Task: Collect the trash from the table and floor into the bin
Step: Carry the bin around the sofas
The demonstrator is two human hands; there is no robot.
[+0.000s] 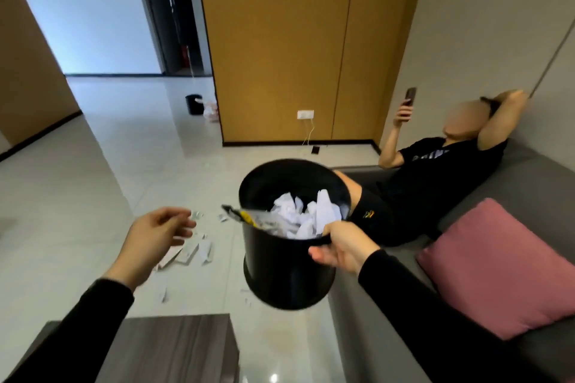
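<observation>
My right hand (pixel 343 247) grips the near rim of a black bin (pixel 281 270) and holds it in the air, tilted toward me. Crumpled white paper (pixel 306 214) fills the bin, and a clear wrapper with yellow print (pixel 249 218) hangs over its left rim. My left hand (pixel 155 238) hovers to the left of the bin, fingers loosely apart, holding nothing. Below it, torn paper scraps (pixel 189 253) lie scattered on the pale tiled floor. The dark wooden table (pixel 174 348) shows at the bottom edge, partly hidden by my left sleeve.
A person in black (pixel 435 183) reclines on the grey sofa (pixel 529 183) at right, holding a phone. A pink cushion (pixel 497 267) lies nearer me. A second black bin (pixel 194 104) with a bag stands far off by the wooden wall. A phone (pixel 315 150) charges on the floor.
</observation>
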